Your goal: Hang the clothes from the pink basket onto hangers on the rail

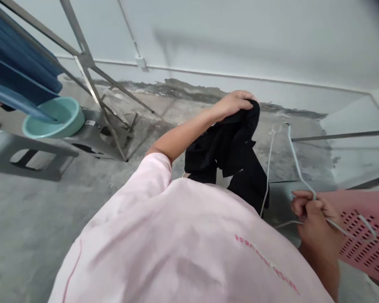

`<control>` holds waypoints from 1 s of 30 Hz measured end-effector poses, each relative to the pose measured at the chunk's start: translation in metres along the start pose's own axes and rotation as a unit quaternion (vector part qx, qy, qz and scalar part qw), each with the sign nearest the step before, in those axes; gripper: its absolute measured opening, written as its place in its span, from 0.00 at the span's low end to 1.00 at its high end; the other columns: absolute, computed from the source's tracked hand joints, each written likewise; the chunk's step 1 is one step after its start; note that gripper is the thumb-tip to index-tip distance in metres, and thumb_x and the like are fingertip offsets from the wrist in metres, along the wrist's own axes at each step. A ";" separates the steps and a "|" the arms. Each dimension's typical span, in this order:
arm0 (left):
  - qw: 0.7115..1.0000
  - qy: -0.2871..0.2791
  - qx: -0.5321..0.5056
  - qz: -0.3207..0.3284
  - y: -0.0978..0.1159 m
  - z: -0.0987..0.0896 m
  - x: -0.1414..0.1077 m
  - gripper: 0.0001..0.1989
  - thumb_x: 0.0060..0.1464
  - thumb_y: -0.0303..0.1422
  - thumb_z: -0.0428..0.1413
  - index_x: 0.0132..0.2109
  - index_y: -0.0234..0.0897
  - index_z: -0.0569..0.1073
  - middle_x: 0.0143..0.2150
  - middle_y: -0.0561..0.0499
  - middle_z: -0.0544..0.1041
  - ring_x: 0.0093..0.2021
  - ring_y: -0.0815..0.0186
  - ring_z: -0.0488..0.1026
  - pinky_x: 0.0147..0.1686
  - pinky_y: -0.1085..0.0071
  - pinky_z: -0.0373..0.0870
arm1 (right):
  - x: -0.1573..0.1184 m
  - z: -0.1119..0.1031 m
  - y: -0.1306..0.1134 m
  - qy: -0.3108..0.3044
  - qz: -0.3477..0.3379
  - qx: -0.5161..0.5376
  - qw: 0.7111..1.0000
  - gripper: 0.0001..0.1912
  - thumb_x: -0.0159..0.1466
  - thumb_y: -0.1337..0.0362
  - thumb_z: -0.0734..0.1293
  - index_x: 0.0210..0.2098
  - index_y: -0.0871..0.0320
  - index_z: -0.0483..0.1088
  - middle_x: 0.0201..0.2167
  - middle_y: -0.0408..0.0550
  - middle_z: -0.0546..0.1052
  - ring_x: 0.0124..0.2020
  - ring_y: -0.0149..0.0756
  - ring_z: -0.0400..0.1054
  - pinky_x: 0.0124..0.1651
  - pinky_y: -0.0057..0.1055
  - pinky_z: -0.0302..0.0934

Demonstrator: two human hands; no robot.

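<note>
My left hand (pixel 235 104) is stretched out ahead of me, its fingers closed over the top edge of a black garment (pixel 227 139). The cloth hangs down in folds in front of my body; its lower part is hard to tell from other dark cloth below. At the right, my right hand (pixel 318 221) is wrapped round a pale wire clothes hanger (pixel 297 166). The hanger's bent wires stick out on both sides of the fist, one running up beside the black garment without clearly touching it.
A pink slotted basket (pixel 363 235) stands just right of my right hand. On the left are a metal rack (pixel 88 63) with blue cloth (pixel 22 59), a turquoise basin (pixel 55 120) and grey plastic stools (pixel 34 158). A metal bar (pixel 341 136) reaches in from the right.
</note>
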State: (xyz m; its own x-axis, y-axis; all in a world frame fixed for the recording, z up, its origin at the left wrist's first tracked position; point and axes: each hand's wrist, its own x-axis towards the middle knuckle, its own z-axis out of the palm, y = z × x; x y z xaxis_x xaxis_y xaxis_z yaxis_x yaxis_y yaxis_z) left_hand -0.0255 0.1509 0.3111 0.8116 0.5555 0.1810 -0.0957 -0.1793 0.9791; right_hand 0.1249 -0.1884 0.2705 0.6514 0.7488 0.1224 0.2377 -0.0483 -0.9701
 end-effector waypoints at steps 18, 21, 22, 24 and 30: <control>0.853 0.203 0.414 0.247 0.071 0.036 0.012 0.09 0.62 0.33 0.49 0.40 0.43 0.75 0.34 0.46 0.77 0.43 0.55 0.74 0.41 0.61 0.65 | -0.011 0.020 -0.018 -0.127 -0.100 -0.009 0.987 0.08 0.61 0.51 0.67 0.33 0.45 0.75 0.14 0.40 0.62 0.15 0.32 0.56 0.19 0.29 0.49; 0.828 0.255 0.463 0.188 0.072 0.034 0.016 0.09 0.62 0.32 0.49 0.39 0.42 0.74 0.36 0.45 0.78 0.40 0.56 0.73 0.39 0.62 0.64 | -0.014 0.018 -0.010 -0.102 -0.102 0.006 0.990 0.09 0.63 0.52 0.66 0.34 0.48 0.74 0.15 0.40 0.61 0.16 0.30 0.55 0.20 0.27 0.48; 0.821 0.259 0.480 0.172 0.075 0.035 0.015 0.09 0.62 0.32 0.49 0.39 0.42 0.75 0.36 0.45 0.79 0.40 0.56 0.73 0.38 0.62 0.63 | -0.015 0.018 -0.007 -0.092 -0.102 0.010 0.991 0.10 0.65 0.52 0.65 0.35 0.49 0.74 0.16 0.40 0.61 0.17 0.29 0.55 0.20 0.26 0.48; 0.810 0.249 0.510 0.151 0.080 0.042 0.010 0.10 0.63 0.32 0.49 0.40 0.42 0.75 0.37 0.46 0.79 0.38 0.57 0.73 0.36 0.63 0.62 | -0.016 0.021 -0.002 -0.084 -0.105 0.015 0.991 0.12 0.67 0.52 0.64 0.36 0.52 0.72 0.17 0.39 0.61 0.18 0.28 0.55 0.22 0.25 0.49; 0.800 0.227 0.539 0.133 0.085 0.058 0.007 0.10 0.64 0.31 0.49 0.39 0.44 0.75 0.36 0.47 0.80 0.36 0.57 0.74 0.32 0.61 0.61 | -0.017 0.032 0.006 -0.085 -0.114 0.022 0.990 0.15 0.68 0.50 0.63 0.35 0.55 0.70 0.18 0.39 0.62 0.19 0.28 0.56 0.24 0.26 0.49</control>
State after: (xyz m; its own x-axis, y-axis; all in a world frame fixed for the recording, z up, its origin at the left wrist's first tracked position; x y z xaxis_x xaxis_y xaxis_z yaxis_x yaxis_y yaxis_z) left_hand 0.0056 0.0926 0.3906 0.5279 0.5752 0.6248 0.5213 -0.8003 0.2963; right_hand 0.0922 -0.1805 0.2563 0.4532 0.8371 0.3062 0.3307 0.1611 -0.9299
